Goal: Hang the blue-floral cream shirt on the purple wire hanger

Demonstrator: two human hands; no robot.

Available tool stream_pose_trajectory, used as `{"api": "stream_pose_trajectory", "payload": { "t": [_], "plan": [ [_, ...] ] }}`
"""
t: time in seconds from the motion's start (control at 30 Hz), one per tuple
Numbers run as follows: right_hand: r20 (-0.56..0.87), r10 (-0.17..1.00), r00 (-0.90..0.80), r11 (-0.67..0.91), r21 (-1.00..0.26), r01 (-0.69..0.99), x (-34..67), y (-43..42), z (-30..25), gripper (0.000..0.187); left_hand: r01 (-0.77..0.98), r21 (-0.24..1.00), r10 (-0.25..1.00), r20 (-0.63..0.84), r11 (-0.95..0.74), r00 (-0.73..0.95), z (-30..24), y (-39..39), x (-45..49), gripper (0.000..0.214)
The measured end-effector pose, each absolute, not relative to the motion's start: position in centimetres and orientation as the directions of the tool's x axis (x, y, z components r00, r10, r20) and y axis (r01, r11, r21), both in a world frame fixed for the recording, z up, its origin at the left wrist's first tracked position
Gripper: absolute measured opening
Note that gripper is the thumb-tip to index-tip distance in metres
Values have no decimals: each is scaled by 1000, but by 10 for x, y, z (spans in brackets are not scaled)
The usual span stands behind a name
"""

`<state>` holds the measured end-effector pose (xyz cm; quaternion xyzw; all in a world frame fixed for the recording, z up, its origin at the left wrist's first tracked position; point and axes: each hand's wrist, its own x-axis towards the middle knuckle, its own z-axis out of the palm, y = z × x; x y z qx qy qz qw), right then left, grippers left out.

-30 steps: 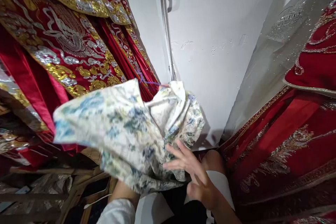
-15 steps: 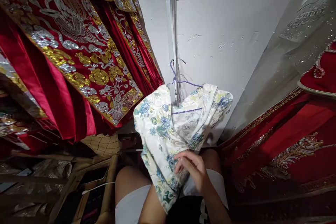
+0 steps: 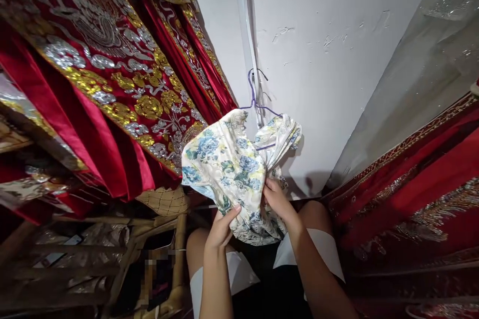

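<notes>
A white garment with blue and yellow flowers (image 3: 228, 164) hangs on a purple wire hanger (image 3: 258, 104) hooked to a metal strip (image 3: 247, 35) on the white wall. My left hand (image 3: 223, 227) grips the garment's lower left part, thumb on the cloth. My right hand (image 3: 276, 199) pinches the bunched cloth at the garment's middle. Both hands are closed on the fabric. My knees show below them.
Red robes with gold and silver embroidery (image 3: 112, 75) hang close on the left. More red embroidered cloth (image 3: 411, 184) hangs on the right, beside a grey sheer cover (image 3: 422, 60). A bamboo or wicker chair frame (image 3: 160, 239) stands at lower left.
The garment went from being held up and spread to hanging on its hanger on the wall. My left hand has come back into view and both hands now grip the cloth.
</notes>
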<state>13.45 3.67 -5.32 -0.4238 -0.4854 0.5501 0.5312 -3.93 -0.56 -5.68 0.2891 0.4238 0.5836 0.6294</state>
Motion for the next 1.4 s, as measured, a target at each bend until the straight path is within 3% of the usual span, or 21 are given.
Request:
{"api": "stream_pose_trajectory", "payload": {
  "t": [0.1, 0.2, 0.33, 0.4, 0.47, 0.53, 0.63, 0.77, 0.87, 0.97, 1.17, 1.27, 1.37, 1.4],
  "plan": [
    [48, 999, 21, 52, -958, -283, 127, 26, -63, 42, -513, 853, 953, -227, 96, -199, -64, -1, -43, 67],
    [43, 999, 15, 46, -950, -308, 133, 11, -72, 46, -511, 852, 859, -177, -110, -481, -78, 13, -42, 53],
    [58, 996, -63, 43, -977, -211, 142, 5, -72, 46, -477, 855, 819, -119, -203, -562, -93, 27, -30, 49],
    [27, 990, -141, 2, -985, -173, 141, 6, -71, 41, -333, 898, 780, 16, -286, -626, -96, 26, -20, 51],
    [-12, 976, -216, -44, -989, -144, 137, 6, -71, 34, -53, 905, 651, 262, -422, -713, -101, 21, -10, 59],
    [-21, 970, -244, -54, -990, -132, 132, 5, -72, 28, 235, 823, 540, 527, -518, -656, -109, 15, 0, 59],
    [-11, 969, -246, -44, -991, -130, 126, 2, -73, 22, 363, 734, 619, 679, -574, -394, -128, 7, 14, 35],
    [-30, 957, -287, -51, -996, -67, 128, -5, -71, 20, 299, 785, 725, 618, -543, -304, -141, 0, 27, 15],
    [57, 978, -199, 46, -997, -57, 139, 1, -53, 22, 275, 807, 763, 587, -523, -271, -133, 0, 31, 12],
    [216, 976, -34, 217, -976, 15, 152, 30, -5, 22, 260, 824, 803, 558, -504, -211, -124, 2, 41, 16],
    [405, 912, 59, 398, -911, 109, 160, 97, 101, 28, 180, 866, 869, 487, -467, -88, -135, -1, 80, 15],
    [437, 899, 35, 430, -895, 122, 161, 95, 109, 26, 146, 883, 895, 441, -446, 63, -128, 0, 75, 12],
    [424, 905, -2, 422, -899, 120, 163, 83, 96, 24, 137, 857, 858, 459, -496, 231, -84, 18, 47, 12],
    [427, 904, -4, 424, -898, 115, 163, 80, 92, 23, 127, 843, 848, 499, -523, 180, -62, 27, 36, 17]
  ]
}}
